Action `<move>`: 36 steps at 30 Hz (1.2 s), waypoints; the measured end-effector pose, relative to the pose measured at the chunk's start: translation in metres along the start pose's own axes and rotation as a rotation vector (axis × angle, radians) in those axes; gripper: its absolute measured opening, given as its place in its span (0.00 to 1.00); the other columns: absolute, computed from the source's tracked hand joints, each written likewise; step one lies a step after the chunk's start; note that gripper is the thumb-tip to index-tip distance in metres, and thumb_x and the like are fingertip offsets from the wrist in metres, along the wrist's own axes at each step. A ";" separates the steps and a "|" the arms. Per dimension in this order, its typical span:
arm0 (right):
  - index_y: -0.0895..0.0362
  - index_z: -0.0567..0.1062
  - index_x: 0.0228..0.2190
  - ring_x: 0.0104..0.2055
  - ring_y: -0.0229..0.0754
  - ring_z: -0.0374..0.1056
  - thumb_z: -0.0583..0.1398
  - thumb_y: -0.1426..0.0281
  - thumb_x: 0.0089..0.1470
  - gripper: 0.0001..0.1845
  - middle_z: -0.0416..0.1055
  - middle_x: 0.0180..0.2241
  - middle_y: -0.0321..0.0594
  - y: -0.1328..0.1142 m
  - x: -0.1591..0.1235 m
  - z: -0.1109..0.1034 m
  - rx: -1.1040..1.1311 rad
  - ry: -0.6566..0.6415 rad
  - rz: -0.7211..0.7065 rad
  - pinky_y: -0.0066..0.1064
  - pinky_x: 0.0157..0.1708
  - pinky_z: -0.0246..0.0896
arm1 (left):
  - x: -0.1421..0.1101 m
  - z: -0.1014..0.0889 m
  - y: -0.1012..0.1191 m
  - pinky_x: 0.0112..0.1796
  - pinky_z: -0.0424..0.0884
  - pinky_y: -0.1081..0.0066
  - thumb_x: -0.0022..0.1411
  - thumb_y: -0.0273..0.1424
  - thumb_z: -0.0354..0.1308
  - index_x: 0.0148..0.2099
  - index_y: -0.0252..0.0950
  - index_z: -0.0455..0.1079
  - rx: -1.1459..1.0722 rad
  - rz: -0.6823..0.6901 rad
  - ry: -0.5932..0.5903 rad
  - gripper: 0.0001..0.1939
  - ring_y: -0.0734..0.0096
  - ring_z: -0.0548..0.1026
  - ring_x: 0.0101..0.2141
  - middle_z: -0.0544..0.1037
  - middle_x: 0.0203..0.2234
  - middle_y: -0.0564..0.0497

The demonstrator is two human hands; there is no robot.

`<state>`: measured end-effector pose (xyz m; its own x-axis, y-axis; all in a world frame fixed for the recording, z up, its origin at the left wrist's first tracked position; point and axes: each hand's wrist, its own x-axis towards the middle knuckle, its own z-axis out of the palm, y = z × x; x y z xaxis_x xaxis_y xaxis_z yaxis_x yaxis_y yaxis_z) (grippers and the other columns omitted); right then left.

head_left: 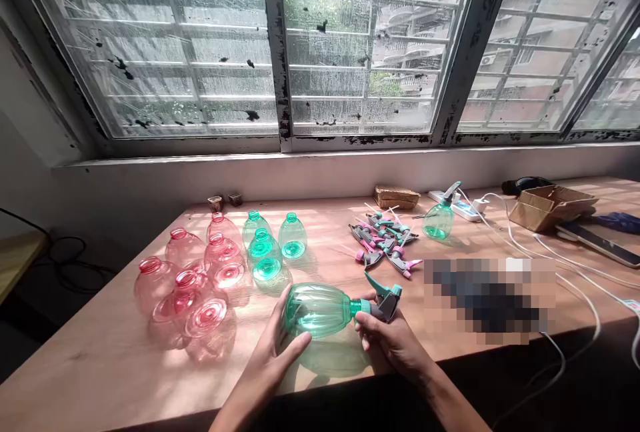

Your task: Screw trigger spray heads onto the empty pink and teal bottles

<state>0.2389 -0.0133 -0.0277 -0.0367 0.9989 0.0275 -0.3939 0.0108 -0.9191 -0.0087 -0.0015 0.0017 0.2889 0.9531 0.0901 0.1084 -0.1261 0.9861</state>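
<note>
A clear green spray bottle (pixel 317 311) lies on its side in the air over the table's front edge, its neck pointing right. My left hand (pixel 283 335) is wrapped around its base end. At the neck, my right hand (pixel 383 332) grips the collar of the grey and teal trigger sprayer (pixel 385 301), which sits on the bottle's mouth. Whether the collar is fully screwed down I cannot tell. Upright to the left stand several green bottles (pixel 293 237) and several pink bottles (pixel 220 262), all without sprayers. Loose pink and grey trigger sprayers (pixel 387 239) lie heaped behind my right hand.
A green bottle with a sprayer (pixel 438 220) stands at the back, beside a white power strip (pixel 463 207). White cables (pixel 565 262) cross the right side near an open cardboard box (pixel 547 209) and a phone (pixel 600 243). A blurred dark patch (pixel 490 299) covers something at right. Windows rise behind the wooden table (pixel 100 365).
</note>
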 end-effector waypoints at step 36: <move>0.53 0.75 0.38 0.18 0.36 0.67 0.75 0.58 0.43 0.24 0.75 0.24 0.34 0.003 0.004 0.007 0.070 0.076 0.011 0.27 0.21 0.54 | -0.003 0.001 -0.003 0.68 0.47 0.52 0.59 0.41 0.68 0.72 0.52 0.49 -0.077 0.100 0.034 0.46 0.51 0.47 0.71 0.50 0.72 0.50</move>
<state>0.2311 -0.0101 -0.0273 0.0276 0.9995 -0.0150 -0.4570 -0.0007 -0.8895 -0.0086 -0.0039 -0.0020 0.2620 0.9459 0.1917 0.0070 -0.2005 0.9797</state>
